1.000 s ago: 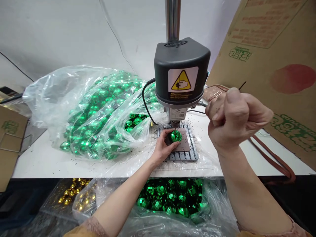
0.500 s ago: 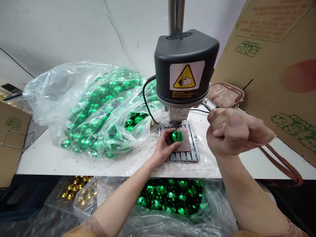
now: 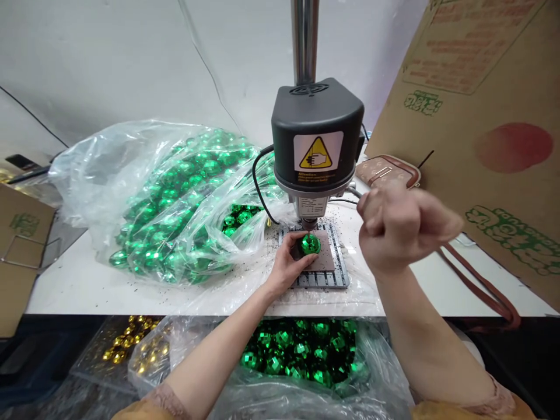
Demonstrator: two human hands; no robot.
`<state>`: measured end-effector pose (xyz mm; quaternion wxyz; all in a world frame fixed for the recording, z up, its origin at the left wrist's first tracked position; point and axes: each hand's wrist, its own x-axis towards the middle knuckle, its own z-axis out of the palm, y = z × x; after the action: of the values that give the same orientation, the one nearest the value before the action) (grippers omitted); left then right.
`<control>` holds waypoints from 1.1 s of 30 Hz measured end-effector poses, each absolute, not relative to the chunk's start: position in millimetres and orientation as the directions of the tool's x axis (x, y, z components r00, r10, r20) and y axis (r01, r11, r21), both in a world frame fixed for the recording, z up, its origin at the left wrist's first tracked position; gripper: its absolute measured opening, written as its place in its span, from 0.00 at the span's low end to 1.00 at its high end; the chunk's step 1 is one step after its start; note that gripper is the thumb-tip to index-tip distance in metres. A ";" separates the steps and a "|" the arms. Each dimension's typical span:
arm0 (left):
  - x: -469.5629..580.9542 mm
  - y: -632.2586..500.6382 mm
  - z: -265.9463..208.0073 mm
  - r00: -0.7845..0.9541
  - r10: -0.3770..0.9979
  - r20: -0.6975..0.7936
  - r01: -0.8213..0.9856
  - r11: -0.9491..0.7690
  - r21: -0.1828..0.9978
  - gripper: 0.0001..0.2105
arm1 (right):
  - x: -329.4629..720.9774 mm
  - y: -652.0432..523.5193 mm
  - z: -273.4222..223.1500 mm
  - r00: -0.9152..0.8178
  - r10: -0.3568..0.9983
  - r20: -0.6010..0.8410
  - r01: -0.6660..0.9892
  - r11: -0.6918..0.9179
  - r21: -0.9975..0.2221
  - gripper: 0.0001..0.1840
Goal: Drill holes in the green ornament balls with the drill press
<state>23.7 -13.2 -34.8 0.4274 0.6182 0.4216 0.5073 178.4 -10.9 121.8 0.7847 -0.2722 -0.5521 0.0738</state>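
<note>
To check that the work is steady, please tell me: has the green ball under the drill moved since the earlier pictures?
No, not visibly: the green ball keeps its place against the slotted base plate, held by the left hand.

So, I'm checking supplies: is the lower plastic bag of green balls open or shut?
Open: the lower plastic bag is spread apart at its mouth, leaving faceted green balls uncovered.

Drill press (image 3: pixel 317 140): on worktable (image 3: pixel 70 291)
Disco ball (image 3: pixel 311 245): on pad (image 3: pixel 327 260), under chuck (image 3: pixel 309 224)
Plastic bag (image 3: pixel 94 169): left of drill press
Handbag (image 3: pixel 380 168): right, beside carton (image 3: pixel 455 151)
</note>
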 end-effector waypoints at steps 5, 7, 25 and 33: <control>21.7 -34.3 -19.2 -0.058 0.940 0.337 0.246 -0.313 0.917 0.20 | 178.0 -1.8 165.1 0.438 0.477 0.762 -0.027 0.854 -0.519 0.22; 11.7 -58.8 -16.3 -0.028 0.894 0.446 0.350 -0.409 0.843 0.20 | 179.8 1.7 167.7 0.436 0.458 0.775 0.005 0.860 -0.511 0.22; -58.0 -122.6 -26.7 0.564 0.660 0.495 0.467 -0.750 0.468 0.12 | 177.6 -4.4 162.3 0.460 0.525 0.716 -0.025 0.814 -0.581 0.23; -101.2 54.9 39.8 -0.138 0.973 0.183 0.925 0.061 0.376 0.16 | 175.9 -3.5 162.3 0.477 0.499 0.724 0.007 0.821 -0.571 0.24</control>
<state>-101.2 54.9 39.8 0.0593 0.6538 0.7258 0.2054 175.9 -3.5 162.3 0.8194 -0.2586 -0.4891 0.1501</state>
